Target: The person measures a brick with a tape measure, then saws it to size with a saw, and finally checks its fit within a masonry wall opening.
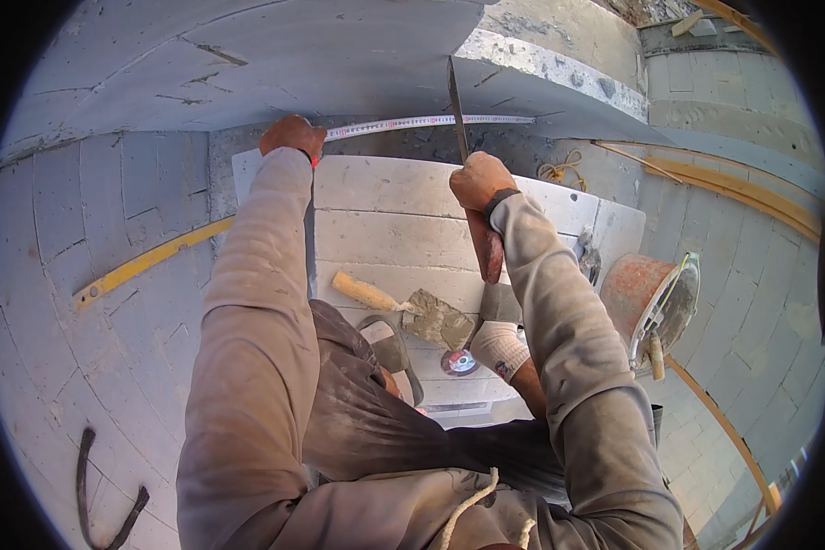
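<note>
Near the far edge of the pale block platform, my left hand (293, 137) is closed at the near end of a white tape measure (394, 125). The tape's case is mostly hidden in the fist. Its strip runs out to the right along the foot of the grey block wall (247, 73). My right hand (482, 181) grips a long, narrow, dark-bladed tool (456, 101), blade pointing away past the tape. A reddish-brown handle sticks out below that fist. A trowel (440, 319) with a wooden handle and mortar on its blade lies near my feet.
The block platform (385, 234) lies beneath me. A mortar-stained bucket (631, 284) stands at the right, and a cutting disc (459, 362) lies beside my foot. A yellow level (156, 261) is at the left, timber strips (733, 194) at the right, and a rope (561, 171) behind.
</note>
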The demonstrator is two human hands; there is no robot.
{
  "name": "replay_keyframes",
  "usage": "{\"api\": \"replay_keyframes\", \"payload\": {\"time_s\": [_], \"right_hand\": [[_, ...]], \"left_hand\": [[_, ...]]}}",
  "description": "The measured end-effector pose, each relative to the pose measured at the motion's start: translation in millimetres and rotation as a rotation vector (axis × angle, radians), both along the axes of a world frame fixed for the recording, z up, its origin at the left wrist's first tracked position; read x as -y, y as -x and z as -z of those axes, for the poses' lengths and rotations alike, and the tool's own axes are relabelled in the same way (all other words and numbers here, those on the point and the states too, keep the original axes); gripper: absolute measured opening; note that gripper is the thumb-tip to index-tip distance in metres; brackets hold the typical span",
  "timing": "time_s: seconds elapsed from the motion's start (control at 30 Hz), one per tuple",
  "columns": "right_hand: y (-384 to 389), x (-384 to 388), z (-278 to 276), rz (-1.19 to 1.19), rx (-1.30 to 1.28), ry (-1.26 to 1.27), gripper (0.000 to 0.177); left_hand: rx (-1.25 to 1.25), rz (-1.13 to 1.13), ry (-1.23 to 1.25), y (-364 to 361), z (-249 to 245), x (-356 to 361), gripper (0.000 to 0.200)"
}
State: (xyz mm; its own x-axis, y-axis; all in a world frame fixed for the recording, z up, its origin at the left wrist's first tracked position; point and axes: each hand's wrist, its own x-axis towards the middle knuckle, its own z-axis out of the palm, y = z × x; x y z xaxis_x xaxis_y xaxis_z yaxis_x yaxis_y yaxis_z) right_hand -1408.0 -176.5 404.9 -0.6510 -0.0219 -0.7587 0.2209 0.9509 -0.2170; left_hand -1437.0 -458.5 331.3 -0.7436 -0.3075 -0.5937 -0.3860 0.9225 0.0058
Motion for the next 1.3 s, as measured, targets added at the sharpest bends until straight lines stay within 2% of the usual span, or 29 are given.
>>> {"api": "replay_keyframes", "payload": {"time_s": [0.33,0.43,0.63,0.77,0.87,1.03,1.17,1.3], "right_hand": [[-32.4,-5.7,-12.8,0.054,-0.02,-0.084,0.032],[-25.5,-6.2,-13.3,0.012,0.08,-0.072,0.032],[-4.3,1.7,-1.2,-0.001,0.123,-0.057,0.035],[-0.9,2.9,2.9,-0.011,0.111,-0.059,0.035],[-4.8,1.6,4.4,0.017,-0.008,-0.012,0.033],[-3.5,2.1,-13.3,-0.008,0.082,-0.077,0.033],[-8.7,0.5,-27.7,-0.007,0.051,-0.065,0.031],[-34.6,-7.0,-37.8,0.043,-0.029,-0.024,0.03]], "left_hand": [[0.044,0.04,0.013,1.3,25.0,6.9,0.039],[0.044,0.046,-0.004,2.7,22.3,0.4,0.039],[0.057,0.045,-0.006,3.9,22.5,-2.0,0.038],[0.084,0.033,-0.015,1.8,17.8,0.0,0.038],[0.064,0.005,-0.007,-0.1,20.3,6.1,0.038],[0.05,0.015,0.014,-6.3,2.6,2.7,0.038],[0.038,0.057,0.012,-3.6,14.3,5.4,0.038],[0.032,0.082,0.014,0.7,1.9,0.7,0.038]]}}
